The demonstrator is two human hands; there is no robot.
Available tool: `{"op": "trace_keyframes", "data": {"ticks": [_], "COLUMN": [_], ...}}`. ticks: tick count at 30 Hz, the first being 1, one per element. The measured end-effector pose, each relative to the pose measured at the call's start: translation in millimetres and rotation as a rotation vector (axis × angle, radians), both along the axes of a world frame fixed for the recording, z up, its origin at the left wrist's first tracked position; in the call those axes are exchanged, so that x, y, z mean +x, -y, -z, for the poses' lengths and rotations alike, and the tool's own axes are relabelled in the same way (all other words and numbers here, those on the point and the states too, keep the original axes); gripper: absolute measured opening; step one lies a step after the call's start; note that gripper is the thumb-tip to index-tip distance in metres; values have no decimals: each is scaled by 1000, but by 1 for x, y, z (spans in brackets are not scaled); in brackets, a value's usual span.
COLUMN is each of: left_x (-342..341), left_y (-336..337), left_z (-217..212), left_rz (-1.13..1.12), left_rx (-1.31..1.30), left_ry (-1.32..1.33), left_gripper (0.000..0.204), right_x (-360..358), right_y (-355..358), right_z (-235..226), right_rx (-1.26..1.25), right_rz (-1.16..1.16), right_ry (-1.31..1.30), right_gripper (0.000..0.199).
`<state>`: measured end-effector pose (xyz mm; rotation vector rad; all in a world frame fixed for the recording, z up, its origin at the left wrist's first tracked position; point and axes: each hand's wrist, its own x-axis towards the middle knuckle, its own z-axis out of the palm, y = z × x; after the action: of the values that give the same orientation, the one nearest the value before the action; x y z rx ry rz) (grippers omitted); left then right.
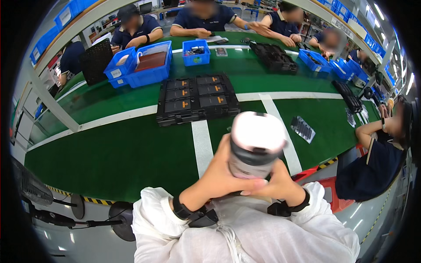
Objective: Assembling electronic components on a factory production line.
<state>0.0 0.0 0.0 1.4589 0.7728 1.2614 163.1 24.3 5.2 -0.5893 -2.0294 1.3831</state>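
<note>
Over on the left of the green surface (pixel 101 155), toward its far edge, there's a blue bin (pixel 151 79), then closer to the middle a stack of black trays (pixel 184 117), neither one near the hands. Next along is the left hand (pixel 219 168), wrapped around the left side of a lidded cup (pixel 258 131), which is up in the air around the near edge of the surface, a bit right of middle (can't tell if it's over the edge or just short of it). The cup's got a pale lid, a dark band under that and a light body, but it's blurry so don't ask me about finer detail. Handling-wise, I'd guess stiff walls, easy enough for one hand if empty and noticeably heavier if full; no way to see what's inside. Smooth sides could get slippery with damp palms, and I wouldn't trust a drop either. Best hold imo is the body below the dark band, not the lid, in case that pops off. The right hand (pixel 281 182) has the lower right side, so both are clamped on the cup, thumbs about meeting low down in front. Further right, a clear packet (pixel 303 129) lies toward the surface's right end, touched by neither hand.
</note>
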Motion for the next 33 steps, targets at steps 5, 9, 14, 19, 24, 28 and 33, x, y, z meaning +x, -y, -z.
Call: {"op": "trace_keyframes", "data": {"ticks": [5,9,14,19,24,28,33], "left_x": [11,-27,-59,-93,-120,-125,-139], "left_y": [2,-4,-17,-28,-27,-25,-12], "left_z": [-11,-4,9,11,21,37,39], "left_rz": [-62,-170,-433,-662,-748,-847,-957], "left_rx": [225,262,-59,1,-54,-92,-100], "left_ry": [-493,-415,-32,30,277,239,180], "left_gripper": [115,72,19,20,14,13,13], "right_x": [33,111,216,215,203,153,138], "right_y": [20,19,14,-6,-52,-97,-104], "right_z": [26,48,123,220,284,268,250], "right_rx": [79,87,237,46,-50,193,106], "right_rz": [270,1027,1570,1562,1506,1194,1092], "right_ry": [-160,-429,-297,-386,-69,-457,-490], "right_gripper": [69,63,51,67,53,42,40]}}
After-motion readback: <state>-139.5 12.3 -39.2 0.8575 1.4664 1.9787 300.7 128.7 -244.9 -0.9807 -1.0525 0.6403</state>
